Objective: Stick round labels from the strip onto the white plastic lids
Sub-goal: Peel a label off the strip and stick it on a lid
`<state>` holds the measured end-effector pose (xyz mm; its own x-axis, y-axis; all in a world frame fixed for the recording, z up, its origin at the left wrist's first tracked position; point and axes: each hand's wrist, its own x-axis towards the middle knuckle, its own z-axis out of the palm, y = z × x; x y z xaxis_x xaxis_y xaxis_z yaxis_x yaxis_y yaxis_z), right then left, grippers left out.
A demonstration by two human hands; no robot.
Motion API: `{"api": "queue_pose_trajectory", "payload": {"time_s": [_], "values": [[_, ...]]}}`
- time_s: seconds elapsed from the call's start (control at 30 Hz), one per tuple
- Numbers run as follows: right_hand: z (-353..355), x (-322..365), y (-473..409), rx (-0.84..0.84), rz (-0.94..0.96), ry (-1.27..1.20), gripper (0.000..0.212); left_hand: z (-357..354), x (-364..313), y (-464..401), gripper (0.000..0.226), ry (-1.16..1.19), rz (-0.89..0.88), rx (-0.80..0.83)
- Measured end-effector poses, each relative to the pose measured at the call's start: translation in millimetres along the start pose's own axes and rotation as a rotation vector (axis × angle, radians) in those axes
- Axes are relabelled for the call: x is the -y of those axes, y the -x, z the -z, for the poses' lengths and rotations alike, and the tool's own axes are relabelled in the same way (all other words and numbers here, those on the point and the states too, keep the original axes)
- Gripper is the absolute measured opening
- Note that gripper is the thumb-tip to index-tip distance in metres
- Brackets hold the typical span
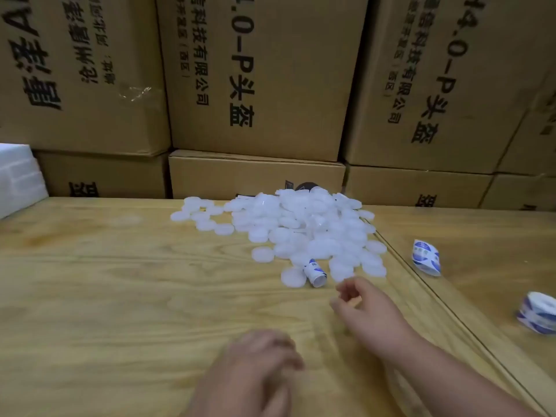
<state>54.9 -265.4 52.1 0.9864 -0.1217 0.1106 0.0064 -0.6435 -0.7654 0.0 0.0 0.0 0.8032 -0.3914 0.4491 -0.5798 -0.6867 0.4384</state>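
A heap of white plastic lids (304, 227) lies on the wooden table (120, 281) toward the back. A small rolled label strip (314, 273) with blue print lies at the heap's near edge. My right hand (364, 305) hovers just right of that roll, fingers loosely curled, holding nothing that I can see. My left hand (258, 368) rests low near the table's front, blurred, with fingers curled; I cannot make out anything in it.
Two more blue-and-white label rolls (427, 257) (538, 316) lie on a second table to the right, past a seam (436, 299). Stacked cardboard boxes (255, 85) wall off the back. White foam (18, 179) sits at far left.
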Motion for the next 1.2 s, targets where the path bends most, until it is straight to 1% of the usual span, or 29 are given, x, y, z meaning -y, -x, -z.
{"api": "queue_pose_trajectory", "payload": {"time_s": [0.03, 0.07, 0.1, 0.13, 0.17, 0.2, 0.23, 0.27, 0.33, 0.4, 0.47, 0.5, 0.53, 0.6, 0.67, 0.7, 0.77, 0.87, 0.9, 0.93, 1.0, 1.03, 1.2], "values": [[-6.8, 2.8, -12.9, -0.014, 0.005, 0.021, 0.022, -1.3, -7.0, -21.5, 0.04, 0.062, 0.027, -0.006], [-12.8, 4.8, -25.5, -0.037, -0.018, 0.07, 0.032, -2.0, -16.8, -47.8, 0.042, 0.115, 0.125, -0.001], [-20.4, 3.5, -39.5, -0.054, -0.02, 0.12, 0.046, -9.8, -13.3, -66.2, 0.043, 0.102, 0.218, -0.016], [-28.4, 4.1, -50.8, -0.076, -0.025, 0.163, 0.061, -15.3, -8.7, -88.0, 0.045, 0.074, 0.311, -0.074], [-36.2, 2.7, -60.1, -0.104, -0.033, 0.196, 0.072, -24.5, -2.0, -101.1, 0.046, 0.05, 0.386, -0.068], [-42.7, 2.1, -65.0, -0.13, -0.043, 0.231, 0.078, -32.1, 0.6, -109.6, 0.048, 0.044, 0.439, -0.071], [-47.4, -0.9, -69.8, -0.154, -0.04, 0.266, 0.077, -39.6, 6.4, -118.3, 0.05, 0.015, 0.473, -0.067], [-49.6, -3.1, -73.9, -0.163, -0.024, 0.302, 0.07, -44.5, 9.6, -128.5, 0.052, 0.012, 0.487, -0.065], [-52.5, -10.0, -79.7, -0.196, 0.0, 0.309, 0.047, -50.0, 13.0, -144.4, 0.051, -0.012, 0.493, -0.062], [-51.7, -14.9, -81.0, -0.228, -0.004, 0.211, 0.028, -54.0, 15.3, -149.7, 0.048, -0.027, 0.456, -0.062], [-48.8, -14.2, -79.2, -0.233, -0.017, -0.007, 0.015, -53.9, 12.7, -148.7, 0.044, -0.027, 0.424, -0.081], [-47.1, -12.2, -77.9, -0.23, -0.013, -0.111, 0.014, -53.8, 9.8, -147.7, 0.042, -0.003, 0.405, -0.123], [-45.2, -10.1, -76.8, -0.228, -0.002, -0.199, 0.019, -53.5, 6.8, -146.8, 0.041, 0.036, 0.395, -0.165], [-42.7, -9.3, -76.0, -0.209, 0.023, -0.298, 0.027, -55.5, -0.5, -145.9, 0.049, 0.094, 0.418, -0.188], [-42.0, -11.7, -76.3, -0.204, 0.028, -0.354, 0.024, -62.1, -4.9, -144.4, 0.063, 0.04, 0.433, -0.091], [-41.6, -13.4, -77.1, -0.207, 0.026, -0.381, 0.02, -65.4, -4.2, -144.8, 0.065, -0.018, 0.448, -0.043], [-41.8, -17.2, -79.8, -0.212, 0.028, -0.437, 0.017, -68.4, -0.7, -148.2, 0.059, -0.105, 0.461, -0.003], [-41.9, -18.4, -82.8, -0.203, 0.038, -0.524, 0.019, -67.9, 2.2, -153.2, 0.036, -0.114, 0.442, 0.028], [-41.8, -18.6, -83.5, -0.201, 0.039, -0.544, 0.019, -66.6, 2.5, -154.1, 0.032, -0.085, 0.44, 0.009], [-41.7, -18.6, -83.7, -0.197, 0.038, -0.561, 0.02, -65.9, 3.3, -155.0, 0.033, -0.041, 0.44, -0.023], [-41.7, -18.2, -84.0, -0.18, 0.035, -0.589, 0.023, -64.1, 4.8, -155.9, 0.042, 0.126, 0.448, -0.102], [-41.2, -18.1, -83.9, -0.168, 0.037, -0.6, 0.026, -62.8, 4.4, -156.0, 0.043, 0.226, 0.457, -0.133], [-35.7, -18.7, -82.6, -0.094, 0.032, -0.664, 0.04, -59.4, -0.4, -157.7, 0.032, 0.475, 0.45, -0.212]]}}
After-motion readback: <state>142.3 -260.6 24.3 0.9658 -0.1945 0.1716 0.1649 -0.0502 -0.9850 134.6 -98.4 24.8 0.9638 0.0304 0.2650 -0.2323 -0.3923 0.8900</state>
